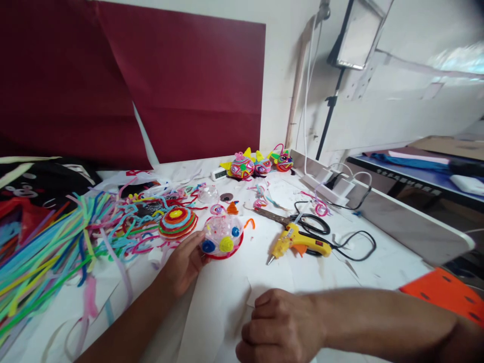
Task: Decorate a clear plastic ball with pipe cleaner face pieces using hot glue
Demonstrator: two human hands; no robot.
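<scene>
My left hand (188, 260) grips the edge of a clear plastic half ball (221, 229) rimmed in red. Blue and yellow coiled pipe-cleaner dots sit on its surface. Low in the view, my right hand (282, 325) is curled closed over white paper (223, 302); whatever its fingers hold is hidden. Left of the half ball lies a dome wound in striped pipe cleaners (177, 222). A yellow hot glue gun (298, 243) rests to the right, its nozzle pointing toward me. Black-handled scissors (312, 223) lie behind the glue gun.
Many loose pipe cleaners (49, 252) spread over the left side. Several finished colourful pipe-cleaner figures (242, 166) stand at the back beside a small digital display (218, 174). A power strip (328, 184) with cords lies by the raised right edge. Orange spotted sheet (446, 295) lies at right.
</scene>
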